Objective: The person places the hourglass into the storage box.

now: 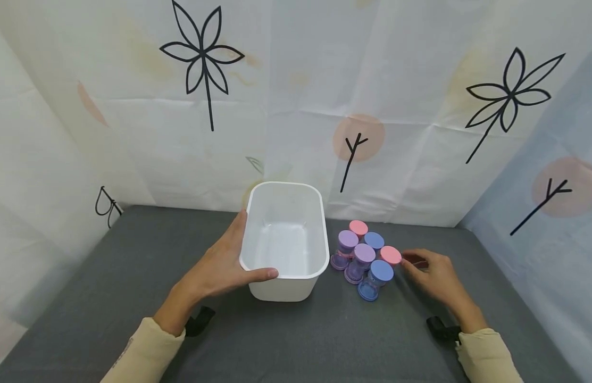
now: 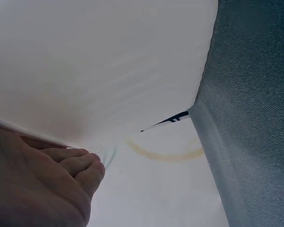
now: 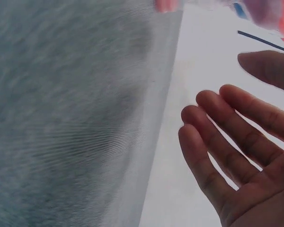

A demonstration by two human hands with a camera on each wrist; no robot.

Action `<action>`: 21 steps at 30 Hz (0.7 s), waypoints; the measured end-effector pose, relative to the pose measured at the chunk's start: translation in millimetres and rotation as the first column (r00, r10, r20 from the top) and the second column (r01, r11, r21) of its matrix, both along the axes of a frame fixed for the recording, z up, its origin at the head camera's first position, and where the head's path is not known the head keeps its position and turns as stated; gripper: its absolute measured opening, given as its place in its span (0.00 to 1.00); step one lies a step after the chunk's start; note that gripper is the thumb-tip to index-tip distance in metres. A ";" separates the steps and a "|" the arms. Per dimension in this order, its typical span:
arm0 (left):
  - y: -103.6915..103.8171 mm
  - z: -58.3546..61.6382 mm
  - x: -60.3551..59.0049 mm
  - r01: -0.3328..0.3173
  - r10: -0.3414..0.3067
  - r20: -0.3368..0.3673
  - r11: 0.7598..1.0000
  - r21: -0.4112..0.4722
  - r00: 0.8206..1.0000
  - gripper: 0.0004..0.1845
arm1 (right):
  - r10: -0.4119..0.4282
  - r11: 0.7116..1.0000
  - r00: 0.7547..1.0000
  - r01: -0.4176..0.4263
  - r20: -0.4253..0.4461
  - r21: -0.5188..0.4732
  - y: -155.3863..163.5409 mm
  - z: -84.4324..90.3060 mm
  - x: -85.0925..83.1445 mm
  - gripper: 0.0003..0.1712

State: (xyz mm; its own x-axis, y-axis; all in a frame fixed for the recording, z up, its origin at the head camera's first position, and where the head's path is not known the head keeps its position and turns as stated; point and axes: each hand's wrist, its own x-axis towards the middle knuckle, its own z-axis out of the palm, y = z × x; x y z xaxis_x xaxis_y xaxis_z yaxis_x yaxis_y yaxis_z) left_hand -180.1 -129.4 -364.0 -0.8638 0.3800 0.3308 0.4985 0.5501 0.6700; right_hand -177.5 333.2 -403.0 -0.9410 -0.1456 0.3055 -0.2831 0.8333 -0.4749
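A white plastic bin (image 1: 285, 242) stands empty on the grey table (image 1: 133, 276). My left hand (image 1: 228, 260) holds its near-left corner, fingers along the left wall and thumb across the front rim. The left wrist view shows those fingers (image 2: 71, 165) pressed against the bin wall (image 2: 99, 61). Right of the bin stands a cluster of several small jars with pink, purple and blue lids. My right hand (image 1: 432, 274) lies just right of them, fingers relaxed, tips close to a pink-lidded jar (image 1: 390, 255). Seen from the right wrist, this hand (image 3: 236, 146) is open and holds nothing.
A white curtain with black flower prints (image 1: 202, 58) closes off the back and sides. The blue-lidded jar (image 1: 381, 271) stands nearest the front. Bare grey cloth lies left of the bin and in front of both hands.
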 end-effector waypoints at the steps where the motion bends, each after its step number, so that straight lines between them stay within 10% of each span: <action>1: -0.3 -0.4 -0.3 0.000 0.000 -0.003 1.000 -0.002 1.000 0.70 | 0.007 1.000 1.000 -0.007 0.001 -0.020 -0.4 2.4 0.2 0.16; 21: -0.9 -1.5 -0.6 0.008 -0.008 -0.006 1.000 -0.017 1.000 0.70 | 0.288 0.868 0.949 -0.201 0.131 -0.454 -6.0 15.3 6.7 0.31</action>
State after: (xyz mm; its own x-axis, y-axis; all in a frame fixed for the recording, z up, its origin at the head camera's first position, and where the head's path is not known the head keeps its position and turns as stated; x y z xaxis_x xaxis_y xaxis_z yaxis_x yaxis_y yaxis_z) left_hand -180.7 -130.3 -365.6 -0.8590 0.3923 0.3290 0.5065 0.5576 0.6577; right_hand -170.9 327.2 -387.8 -0.9382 -0.2737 0.2118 -0.3195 0.4501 -0.8339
